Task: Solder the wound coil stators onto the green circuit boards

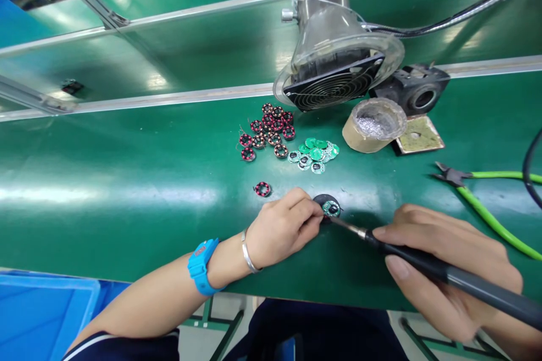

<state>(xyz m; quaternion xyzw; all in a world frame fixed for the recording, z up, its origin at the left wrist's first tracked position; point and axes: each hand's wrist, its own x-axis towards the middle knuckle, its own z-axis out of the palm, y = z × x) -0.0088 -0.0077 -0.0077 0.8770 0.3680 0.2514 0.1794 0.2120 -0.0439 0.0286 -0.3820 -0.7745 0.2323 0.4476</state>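
My right hand (457, 271) grips a soldering iron (427, 264) like a pen, its tip touching the lower right edge of a small round circuit board (329, 208). That board is green and white with a dark centre, resting on a round black piece (322, 199). My left hand (285, 219) pinches at the board's left edge with closed fingers, which hide part of it. One wound copper coil ring (262, 189) lies just beyond my left hand. Farther back are several similar coil rings (273, 125) in a cluster and a pile of round circuit boards (317, 153).
A fume extractor hood (334, 56) hangs over the back of the bench (127, 197). Below it stand a tan cup (372, 127) of silvery bits, a dark iron holder (417, 90) and a sponge tray (420, 135). Green-handled cutters (478, 186) lie right; a blue bin (46, 310) sits lower left.
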